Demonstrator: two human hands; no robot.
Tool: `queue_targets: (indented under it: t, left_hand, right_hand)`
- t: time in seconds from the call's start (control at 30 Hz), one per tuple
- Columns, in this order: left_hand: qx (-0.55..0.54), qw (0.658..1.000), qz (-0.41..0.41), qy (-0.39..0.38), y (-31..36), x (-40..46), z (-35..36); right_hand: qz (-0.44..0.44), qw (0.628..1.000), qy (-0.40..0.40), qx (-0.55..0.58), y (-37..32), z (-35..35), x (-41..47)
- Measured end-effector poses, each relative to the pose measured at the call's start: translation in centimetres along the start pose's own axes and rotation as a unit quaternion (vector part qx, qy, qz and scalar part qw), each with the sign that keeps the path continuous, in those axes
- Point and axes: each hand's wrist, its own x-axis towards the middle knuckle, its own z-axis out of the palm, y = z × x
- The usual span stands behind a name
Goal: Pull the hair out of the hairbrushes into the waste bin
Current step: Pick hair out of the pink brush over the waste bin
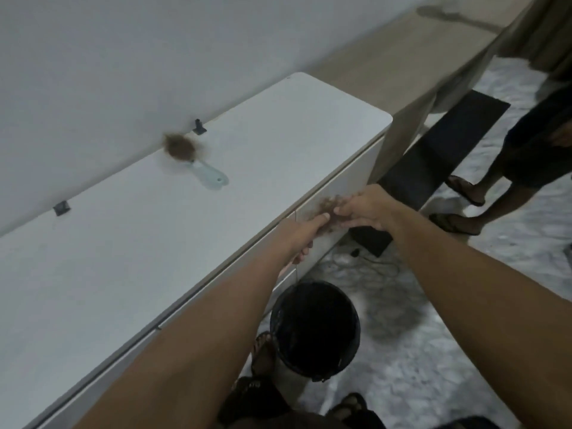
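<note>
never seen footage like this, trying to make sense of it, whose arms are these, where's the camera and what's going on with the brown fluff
The camera sits on a person's head, looking down, so the two arms are the wearer's own. No machine is involved. The left hand grips something mostly hidden, probably a brush, while the right hand pinches a brown hair clump from it. Below on the floor stands a black waste bin. On the white cabinet lies a pale hairbrush, its head full of hair. Another person's legs show at the right.
</note>
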Motion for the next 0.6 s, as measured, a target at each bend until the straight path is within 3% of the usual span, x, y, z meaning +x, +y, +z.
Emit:
queue_targets:
  t: [0.13, 0.3, 0.43, 0.6]
  left_hand:
    - [0.055, 0.996, -0.001, -0.065, -1.4, 2.0, 1.1]
    - [0.148, 0.985, 0.01, -0.093, -3.4, 4.6, 2.8]
    - [0.155, 0.978, -0.006, -0.142, -5.4, 6.1, 4.2]
    - [0.125, 0.977, -0.013, -0.172, -9.4, 8.9, 6.3]
  right_hand:
    - [0.038, 0.999, 0.024, -0.024, 2.5, -1.3, 0.9]
    - [0.067, 0.993, 0.09, -0.046, 5.5, -2.0, 1.8]
    - [0.059, 0.987, 0.117, -0.092, 8.7, -2.3, 3.4]
    - [0.076, 0.989, 0.108, -0.063, 13.5, -2.3, 5.9]
